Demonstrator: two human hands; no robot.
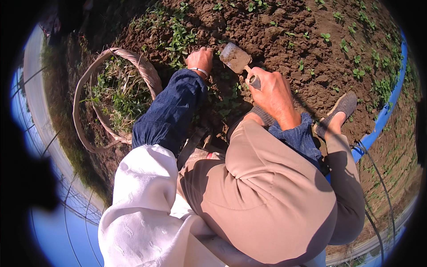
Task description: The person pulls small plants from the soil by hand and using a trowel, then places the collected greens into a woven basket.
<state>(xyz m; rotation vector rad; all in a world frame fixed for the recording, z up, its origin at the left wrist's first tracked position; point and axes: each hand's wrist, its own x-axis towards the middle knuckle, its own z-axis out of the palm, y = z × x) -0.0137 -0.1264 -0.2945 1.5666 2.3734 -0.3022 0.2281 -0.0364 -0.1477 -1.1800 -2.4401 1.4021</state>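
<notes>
My right hand (272, 92) is closed around the wooden handle of a small hand trowel (235, 58). The trowel's flat metal blade, smeared with soil, rests on or just above the crumbly brown earth (267, 42). A short way to its left, my left hand (200, 61) is down at the soil with its fingers curled in. Whatever those fingers may hold is hidden beneath the hand. Low green weeds (180, 39) grow right beside and beyond it. Between my arms, more small green plants (229, 103) stand partly in shadow.
A woven basket (144, 71) with a tall looped handle stands at the left, filled with pulled green and dry weeds (118, 91). Small seedlings (326, 37) dot the earth at right. A blue hose (378, 127) curves along the right side, past my shoe (342, 109).
</notes>
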